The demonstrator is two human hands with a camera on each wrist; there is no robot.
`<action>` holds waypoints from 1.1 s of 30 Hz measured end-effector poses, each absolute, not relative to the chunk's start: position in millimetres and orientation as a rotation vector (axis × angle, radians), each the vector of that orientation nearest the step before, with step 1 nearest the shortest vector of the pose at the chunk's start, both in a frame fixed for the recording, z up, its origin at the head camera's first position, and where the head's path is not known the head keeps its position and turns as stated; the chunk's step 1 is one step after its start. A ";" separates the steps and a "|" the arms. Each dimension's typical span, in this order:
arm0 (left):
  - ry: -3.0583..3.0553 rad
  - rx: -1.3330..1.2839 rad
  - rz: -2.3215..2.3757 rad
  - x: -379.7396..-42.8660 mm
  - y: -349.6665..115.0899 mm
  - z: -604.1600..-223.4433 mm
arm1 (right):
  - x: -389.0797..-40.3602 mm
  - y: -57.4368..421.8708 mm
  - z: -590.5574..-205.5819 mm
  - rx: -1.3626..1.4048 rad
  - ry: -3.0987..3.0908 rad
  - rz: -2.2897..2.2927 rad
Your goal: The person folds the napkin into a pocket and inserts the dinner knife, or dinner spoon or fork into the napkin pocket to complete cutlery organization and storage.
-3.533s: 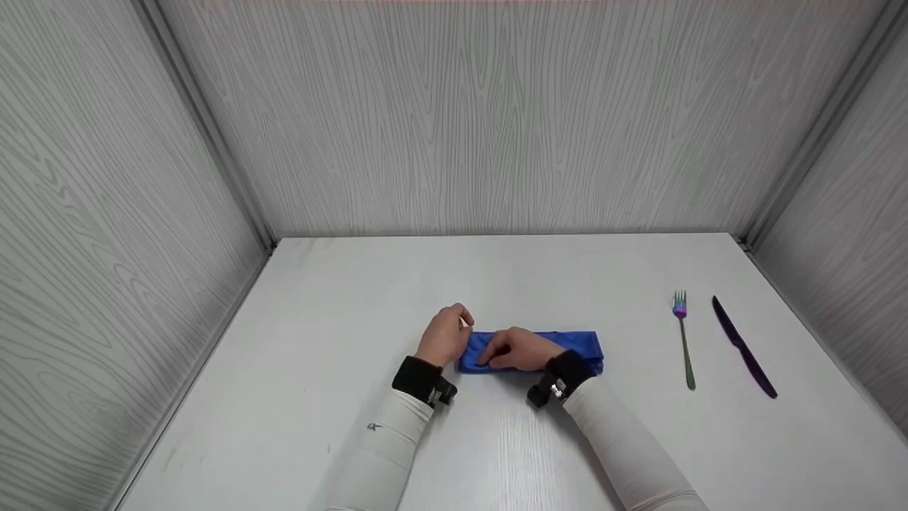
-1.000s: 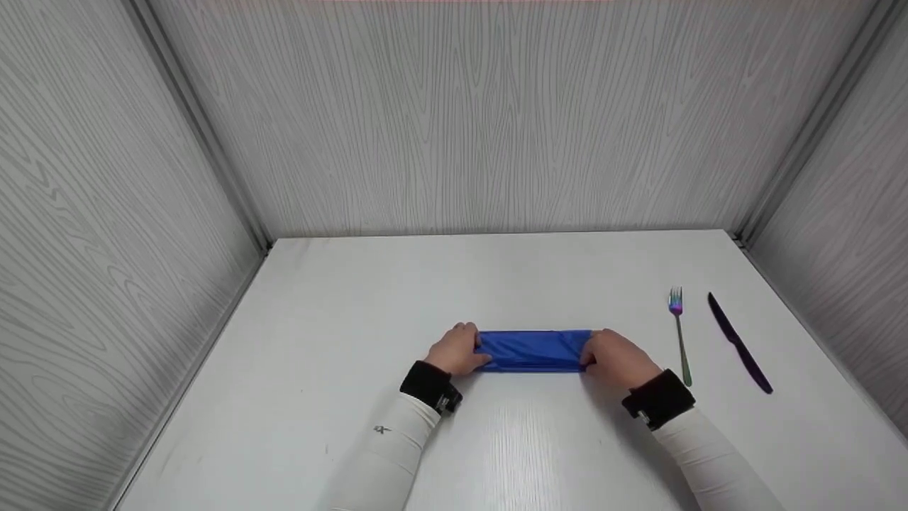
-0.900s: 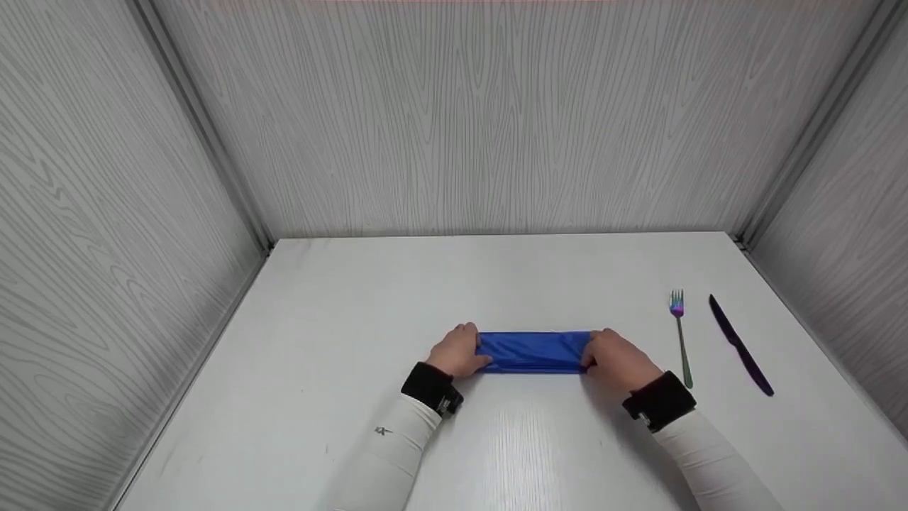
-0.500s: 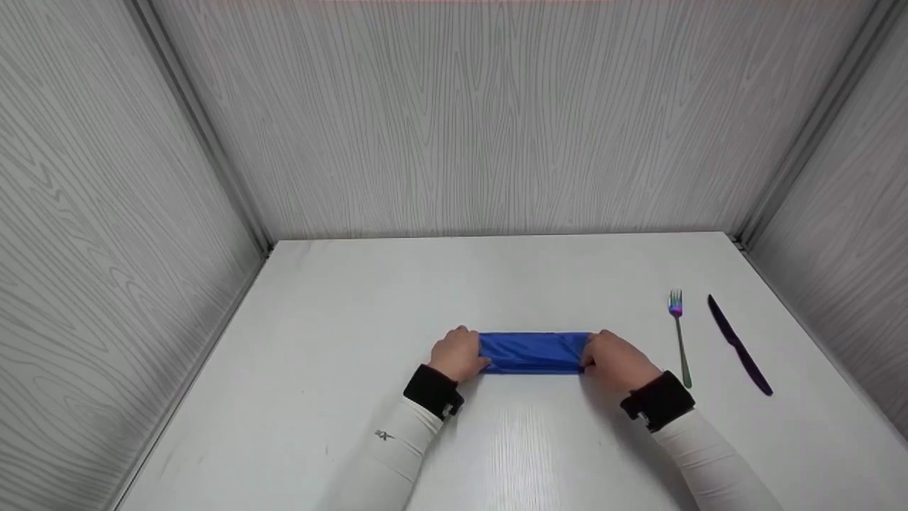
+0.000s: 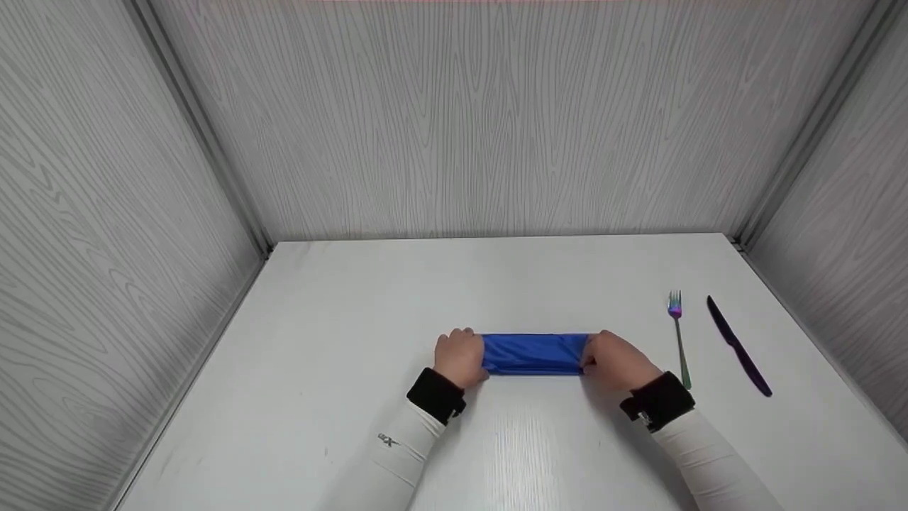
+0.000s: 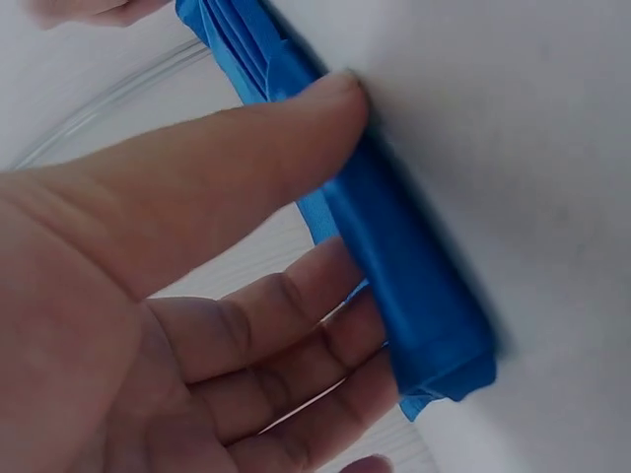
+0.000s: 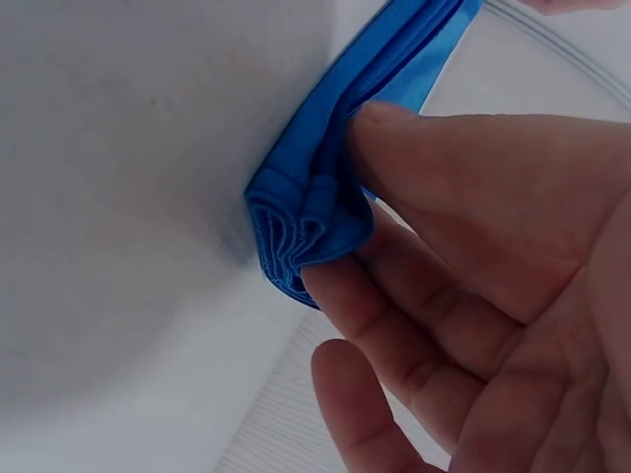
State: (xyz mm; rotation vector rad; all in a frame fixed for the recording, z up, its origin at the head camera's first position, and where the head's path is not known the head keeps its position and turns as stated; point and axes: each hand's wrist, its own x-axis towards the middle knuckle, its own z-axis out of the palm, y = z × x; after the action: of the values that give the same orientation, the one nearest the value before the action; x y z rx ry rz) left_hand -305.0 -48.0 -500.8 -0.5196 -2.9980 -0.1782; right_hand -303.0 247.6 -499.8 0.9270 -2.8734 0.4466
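A blue cloth (image 5: 533, 354), folded into a narrow strip, lies on the white table between both hands. My left hand (image 5: 460, 357) grips its left end. In the left wrist view the thumb (image 6: 296, 133) presses one long side, with the fingers (image 6: 286, 315) against the other. At the right end, my right hand (image 5: 616, 360) pinches the cloth between thumb and fingers. The right wrist view shows the rolled layers of the cloth (image 7: 296, 222) at that end, with one finger (image 7: 345, 379) standing off it. Both palms hide the strip's ends in the head view.
To the right of the cloth lie a rainbow-coloured fork (image 5: 679, 339) and a dark purple knife (image 5: 739, 346), side by side on the table (image 5: 340, 319). The fork's handle end is close to the right wristband. Grey wood-grain panels (image 5: 454, 121) stand along the back and both sides.
My right hand has gone from the cloth's left part to its right end and pinches it. The left hand now grips the left end, having shifted slightly right. Fork and knife stay put.
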 end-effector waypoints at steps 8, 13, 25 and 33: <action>-2.919 -0.542 -0.060 -304.4 -43.6 -504.4 | -303.3 248.4 -501.6 0.907 -2.878 0.454; -2.808 -0.534 0.020 -302.4 -40.0 -510.9 | -302.5 247.9 -502.8 0.882 -2.878 0.457; -2.863 -0.599 -0.043 -306.9 -54.1 -499.1 | -300.2 246.5 -504.6 0.725 -2.963 0.676; -2.990 -0.602 -0.336 -314.6 -62.0 -491.8 | -301.6 243.4 -509.8 0.766 -2.909 0.453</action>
State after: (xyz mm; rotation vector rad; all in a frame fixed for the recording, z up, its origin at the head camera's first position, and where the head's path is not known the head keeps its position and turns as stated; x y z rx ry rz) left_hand -314.6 -62.0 -491.8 -0.6024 -2.9899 -0.3360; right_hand -301.6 243.4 -509.8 0.7662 -2.9090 0.4529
